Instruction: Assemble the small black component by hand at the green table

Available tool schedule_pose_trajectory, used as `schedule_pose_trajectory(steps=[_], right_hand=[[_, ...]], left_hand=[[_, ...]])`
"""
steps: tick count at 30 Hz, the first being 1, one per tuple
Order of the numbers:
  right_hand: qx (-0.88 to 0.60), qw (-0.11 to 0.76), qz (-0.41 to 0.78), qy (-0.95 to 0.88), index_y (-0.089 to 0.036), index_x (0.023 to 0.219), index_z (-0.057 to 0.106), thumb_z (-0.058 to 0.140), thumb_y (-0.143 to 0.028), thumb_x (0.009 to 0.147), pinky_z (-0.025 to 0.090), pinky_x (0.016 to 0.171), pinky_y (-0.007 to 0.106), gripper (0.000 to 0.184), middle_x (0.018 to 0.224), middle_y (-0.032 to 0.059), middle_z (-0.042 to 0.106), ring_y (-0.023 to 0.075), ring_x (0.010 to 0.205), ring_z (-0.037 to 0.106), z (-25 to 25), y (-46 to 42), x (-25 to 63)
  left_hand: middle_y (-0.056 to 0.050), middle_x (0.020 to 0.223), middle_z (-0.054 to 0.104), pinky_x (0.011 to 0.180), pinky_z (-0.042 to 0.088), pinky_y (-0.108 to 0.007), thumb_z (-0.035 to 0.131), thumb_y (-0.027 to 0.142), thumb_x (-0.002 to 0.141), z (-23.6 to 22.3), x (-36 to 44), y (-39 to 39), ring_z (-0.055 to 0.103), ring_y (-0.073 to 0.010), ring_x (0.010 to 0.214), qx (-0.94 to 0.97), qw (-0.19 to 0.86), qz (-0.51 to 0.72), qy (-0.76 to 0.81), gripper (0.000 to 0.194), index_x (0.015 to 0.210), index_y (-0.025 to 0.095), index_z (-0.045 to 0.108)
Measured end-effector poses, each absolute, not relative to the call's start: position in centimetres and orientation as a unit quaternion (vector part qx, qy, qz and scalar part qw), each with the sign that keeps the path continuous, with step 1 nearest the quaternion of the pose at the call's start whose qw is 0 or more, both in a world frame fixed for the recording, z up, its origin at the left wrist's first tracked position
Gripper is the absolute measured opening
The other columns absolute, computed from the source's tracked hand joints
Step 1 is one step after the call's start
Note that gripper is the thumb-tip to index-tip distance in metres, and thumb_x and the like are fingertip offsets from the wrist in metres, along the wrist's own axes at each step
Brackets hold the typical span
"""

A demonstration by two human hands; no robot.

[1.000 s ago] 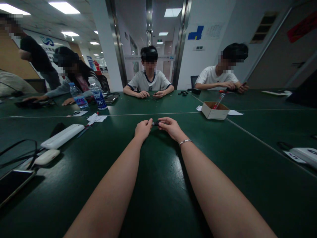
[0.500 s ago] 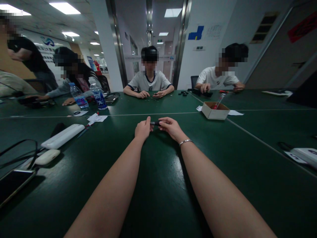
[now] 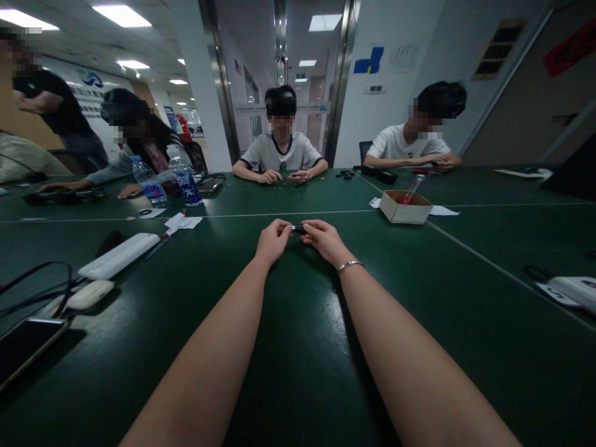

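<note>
Between my two hands is a small dark object point(image 3: 298, 229), short and slim, with a light, shiny tip at its left end; its exact kind is too small to make out. My left hand point(image 3: 274, 241) pinches the light end between thumb and fingers. On the other side, the fingers of my right hand point(image 3: 325, 240) are closed on the dark end. Both hands are just above the green table point(image 3: 298, 323), and a metal bracelet point(image 3: 349, 265) circles my right wrist. The fingertips hide parts of the object.
An open cardboard box point(image 3: 404, 211) holding a red-tipped tool stands ahead to the right. To the left are two water bottles point(image 3: 187, 185), a white power bank point(image 3: 118, 256), a phone point(image 3: 28, 346) and cables. Across the table sits a person point(image 3: 282, 146); others sit at both sides.
My left hand has turned slightly, its thumb lowering from upright to a pinch at the object's left end. The object shifted slightly right. The person at right drew their hands together.
</note>
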State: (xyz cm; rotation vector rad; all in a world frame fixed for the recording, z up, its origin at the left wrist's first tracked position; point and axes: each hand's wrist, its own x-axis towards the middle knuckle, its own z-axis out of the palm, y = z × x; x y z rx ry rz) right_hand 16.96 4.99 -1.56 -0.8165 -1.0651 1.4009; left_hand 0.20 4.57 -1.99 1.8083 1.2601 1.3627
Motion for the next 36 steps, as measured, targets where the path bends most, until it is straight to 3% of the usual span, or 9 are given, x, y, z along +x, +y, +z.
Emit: schedule_pose_trajectory(steps=[18, 27, 36], right_hand=[[-0.336, 0.544, 0.594, -0.488, -0.017, 0.089, 0.069, 0.082, -0.016, 0.073, 0.057, 0.058, 0.019, 0.021, 0.074, 0.002, 0.065, 0.0119, 0.064, 0.065, -1.4, 4.8, 17.2], [-0.325, 0.536, 0.608, -0.487, -0.017, 0.089, 0.07, 0.079, -0.012, 0.073, 0.056, 0.06, 0.02, 0.019, 0.078, 0.0024, 0.066, 0.012, 0.066, 0.065, -1.0, 4.3, 17.1], [-0.316, 0.533, 0.609, -0.495, -0.017, 0.089, 0.07, 0.081, -0.013, 0.071, 0.057, 0.061, 0.021, 0.021, 0.079, 0.0025, 0.065, 0.0123, 0.067, 0.065, -1.1, 4.5, 17.1]], left_hand=[[-0.001, 0.066, 0.064, 0.061, 0.039, -0.026, 0.046, 0.062, 0.086, -0.5, 0.1, 3.1, 0.056, -0.0145, 0.06, 0.649, 0.246, 0.455, 0.557, 0.047, 0.072, 0.019, 0.061], [0.0, 0.054, 0.056, 0.057, 0.034, -0.027, 0.04, 0.065, 0.087, 0.0, 0.1, 2.6, 0.052, -0.0147, 0.053, 0.643, 0.211, 0.443, 0.588, 0.055, 0.062, 0.02, 0.058], [-0.001, 0.056, 0.057, 0.057, 0.034, -0.028, 0.037, 0.068, 0.086, 0.2, 0.1, 2.4, 0.051, -0.0155, 0.054, 0.636, 0.214, 0.439, 0.598, 0.059, 0.06, 0.02, 0.058]])
